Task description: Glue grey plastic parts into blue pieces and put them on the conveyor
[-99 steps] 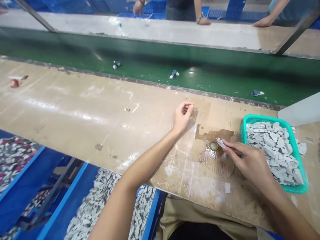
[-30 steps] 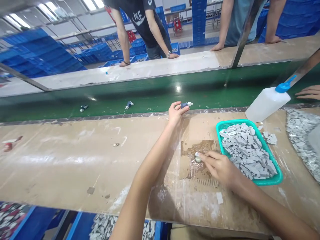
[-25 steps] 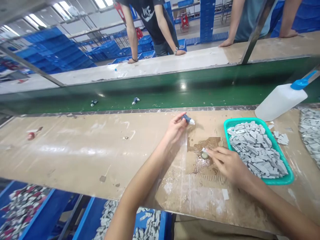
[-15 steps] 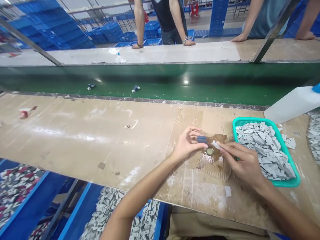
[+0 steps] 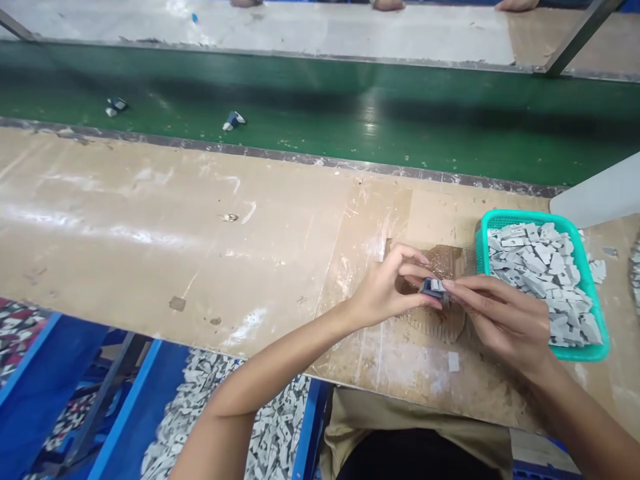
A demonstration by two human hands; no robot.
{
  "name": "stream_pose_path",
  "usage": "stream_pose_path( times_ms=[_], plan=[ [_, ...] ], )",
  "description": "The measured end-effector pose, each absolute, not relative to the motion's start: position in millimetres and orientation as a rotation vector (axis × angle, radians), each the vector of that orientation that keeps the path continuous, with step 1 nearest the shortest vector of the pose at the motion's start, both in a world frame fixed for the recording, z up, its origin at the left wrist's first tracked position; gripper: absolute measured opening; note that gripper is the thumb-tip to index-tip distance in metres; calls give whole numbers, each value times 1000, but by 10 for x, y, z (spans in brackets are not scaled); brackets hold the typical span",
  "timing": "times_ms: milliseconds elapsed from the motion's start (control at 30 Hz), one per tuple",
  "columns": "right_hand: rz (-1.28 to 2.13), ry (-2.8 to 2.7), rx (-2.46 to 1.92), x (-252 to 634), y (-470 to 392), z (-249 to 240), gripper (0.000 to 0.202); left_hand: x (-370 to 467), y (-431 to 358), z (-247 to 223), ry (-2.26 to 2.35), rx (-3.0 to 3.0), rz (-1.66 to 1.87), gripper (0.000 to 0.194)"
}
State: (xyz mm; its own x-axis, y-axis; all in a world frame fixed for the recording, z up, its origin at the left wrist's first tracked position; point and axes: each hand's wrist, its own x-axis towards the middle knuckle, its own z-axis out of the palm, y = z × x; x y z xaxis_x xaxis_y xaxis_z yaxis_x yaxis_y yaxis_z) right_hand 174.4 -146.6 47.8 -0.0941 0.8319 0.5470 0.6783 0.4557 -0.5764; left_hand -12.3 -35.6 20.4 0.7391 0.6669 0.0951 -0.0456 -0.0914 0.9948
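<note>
Between thumb and fingers, my left hand [image 5: 387, 283] pinches a small dark blue plastic piece [image 5: 427, 287]. My right hand [image 5: 505, 317] closes its fingertips on a small light grey piece [image 5: 437, 285], which touches the blue one. Fingers hide part of both pieces. Beneath my hands lies a brown, wet-looking cardboard patch [image 5: 447, 260]. To the right of it stands a turquoise basket [image 5: 603, 333] heaped with grey pieces [image 5: 543, 267] like the one in my right hand.
A green conveyor belt [image 5: 310, 110] runs behind the table, carrying two blue-and-white pieces [image 5: 233, 121]. A white bottle [image 5: 600, 190] stands at the right. Blue crates [image 5: 135, 400] with many grey pieces sit below the table's front edge. Other people's hands [image 5: 517, 5] rest on the far ledge.
My right hand has brought the grey piece left against the blue piece, which has turned in my left hand. The view has tilted down.
</note>
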Motion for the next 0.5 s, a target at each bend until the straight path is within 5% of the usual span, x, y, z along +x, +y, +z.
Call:
stream_pose_path(
  times_ms=[500],
  plan=[
    [399, -1859, -1375, 1686, -1456, 508, 57, -169, -436, 321, 622, 1321, 600, 52]
  ],
)
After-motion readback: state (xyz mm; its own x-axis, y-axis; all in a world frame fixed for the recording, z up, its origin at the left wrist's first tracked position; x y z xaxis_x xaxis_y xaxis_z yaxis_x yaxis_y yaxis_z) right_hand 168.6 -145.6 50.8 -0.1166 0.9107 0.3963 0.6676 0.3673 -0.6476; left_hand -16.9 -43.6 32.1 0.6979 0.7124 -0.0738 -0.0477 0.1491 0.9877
